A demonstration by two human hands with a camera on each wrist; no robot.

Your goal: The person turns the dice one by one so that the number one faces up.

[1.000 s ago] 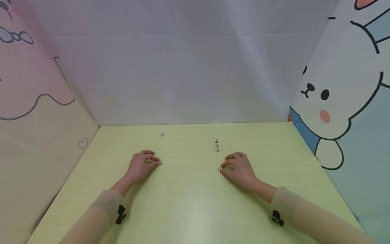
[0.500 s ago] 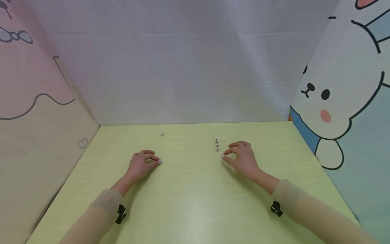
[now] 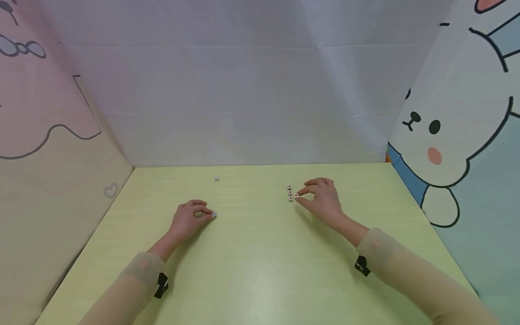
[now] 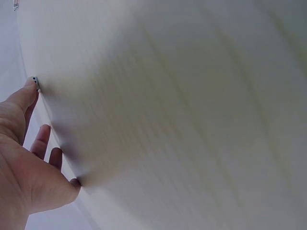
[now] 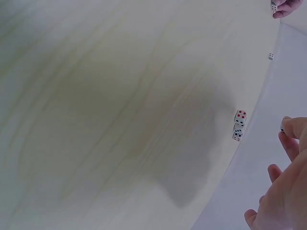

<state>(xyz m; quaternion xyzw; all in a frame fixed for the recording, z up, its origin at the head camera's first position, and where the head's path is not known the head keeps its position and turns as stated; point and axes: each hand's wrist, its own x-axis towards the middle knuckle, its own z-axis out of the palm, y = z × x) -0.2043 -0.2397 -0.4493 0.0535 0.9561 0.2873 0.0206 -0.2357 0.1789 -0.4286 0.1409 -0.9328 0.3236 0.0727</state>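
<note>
Between thumb and fingertip, my left hand [image 3: 188, 222] pinches a white die [image 3: 214, 214] at the table's left middle; the left wrist view shows that die [image 4: 35, 82] at the thumb tip. My right hand [image 3: 324, 203] pinches another white die [image 3: 296, 196], mostly covered by the fingers in the right wrist view. This die is held just right of a row of three dice [image 3: 290, 193]. The row runs front to back, and its dice [image 5: 239, 125] sit tightly together in the right wrist view. A single die [image 3: 216, 178] lies farther back on the left.
The pale yellow table [image 3: 252, 262] ends at a hanging white cloth [image 3: 243, 104] behind. Printed side panels stand left and right, the right one with a cartoon animal [image 3: 447, 113]. Black clips [image 3: 161, 285] show at both sleeve cuffs.
My right hand has carried its die away from me, from in front of the row to beside its near end. The left hand stays where it was, still pinching its die.
</note>
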